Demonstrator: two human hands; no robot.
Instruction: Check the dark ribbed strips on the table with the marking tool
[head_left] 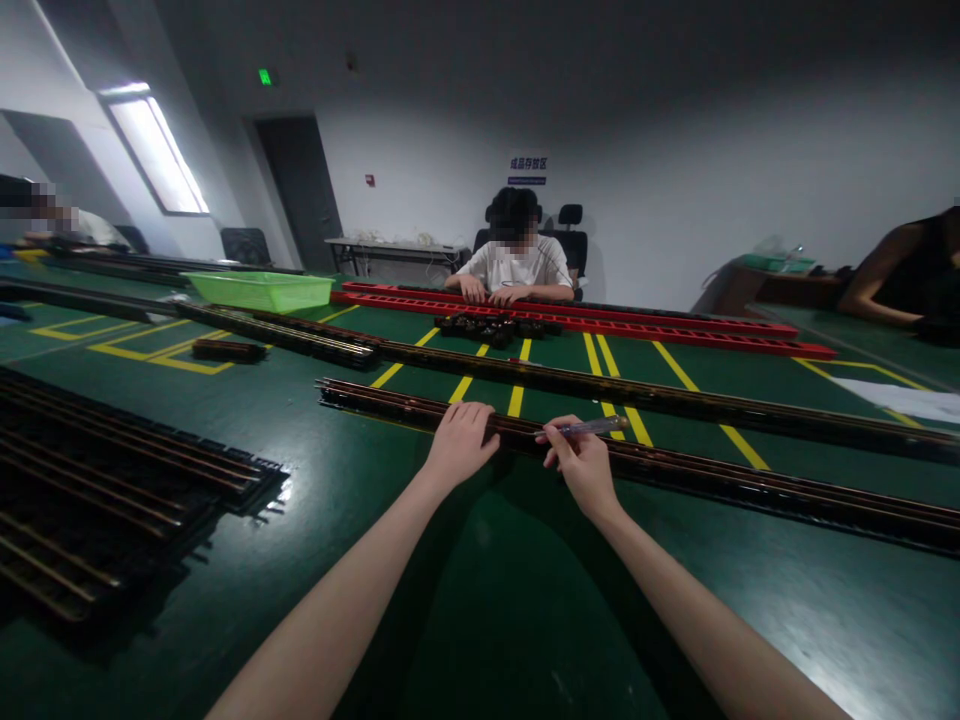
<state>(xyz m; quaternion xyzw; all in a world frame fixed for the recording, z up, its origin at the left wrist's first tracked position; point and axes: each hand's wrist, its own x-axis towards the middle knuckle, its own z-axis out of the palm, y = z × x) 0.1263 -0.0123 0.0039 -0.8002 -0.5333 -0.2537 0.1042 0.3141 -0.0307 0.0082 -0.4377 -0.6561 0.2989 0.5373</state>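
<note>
A long dark track strip (712,470) with copper-coloured rails runs across the green table in front of me. My left hand (459,442) lies over its left part, fingers stretched across the rails and thumb held apart. To the right, my right hand (581,465) pinches a slim screwdriver (592,427) with a clear handle, much like a pen. Its thin tip points left, above or at the strip; whether it touches cannot be made out. The strip's left end, with bare rail tips, sticks out past my left hand.
Several similar track strips (97,470) lie side by side at left. Another long strip (675,400) runs behind mine. Farther back are a short piece (229,350), a green tray (259,290), red slotted rails (600,322) and dark parts (495,328). A co-worker (525,265) sits opposite; others sit at both sides.
</note>
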